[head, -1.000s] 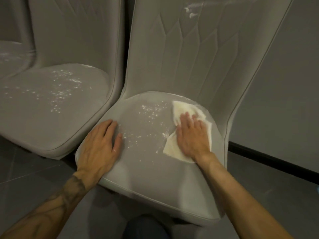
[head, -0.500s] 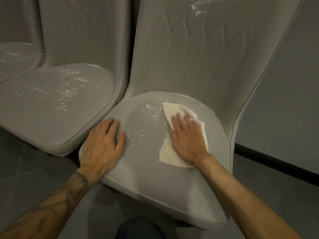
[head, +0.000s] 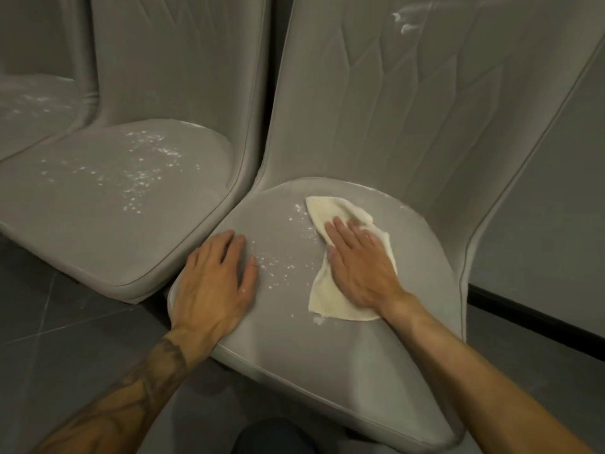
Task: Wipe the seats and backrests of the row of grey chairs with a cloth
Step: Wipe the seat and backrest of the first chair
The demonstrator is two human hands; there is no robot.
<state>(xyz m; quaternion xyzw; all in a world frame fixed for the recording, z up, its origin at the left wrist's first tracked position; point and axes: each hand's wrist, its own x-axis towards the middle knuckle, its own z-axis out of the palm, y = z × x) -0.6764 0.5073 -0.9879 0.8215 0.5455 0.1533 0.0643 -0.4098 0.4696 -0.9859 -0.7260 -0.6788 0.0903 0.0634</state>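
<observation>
The rightmost grey chair has its seat (head: 330,358) right in front of me and a quilted backrest (head: 425,103) with a white smear near the top. My right hand (head: 360,267) lies flat with straight fingers on a cream cloth (head: 322,299), pressing it onto the middle of the seat. White powder specks (head: 278,260) lie on the seat left of the cloth. Flat on the seat's front left corner rests my left hand (head: 216,283), holding nothing.
A second grey chair (head: 108,204) stands close on the left, its seat dusted with white specks. A third chair's seat (head: 29,106) shows at the far left. A grey wall with a dark baseboard (head: 537,322) runs on the right. Dark floor tiles (head: 59,339) lie below.
My right hand has slid the cloth to the left across the seat, covering some of the powder. The left hand stays on the seat's corner.
</observation>
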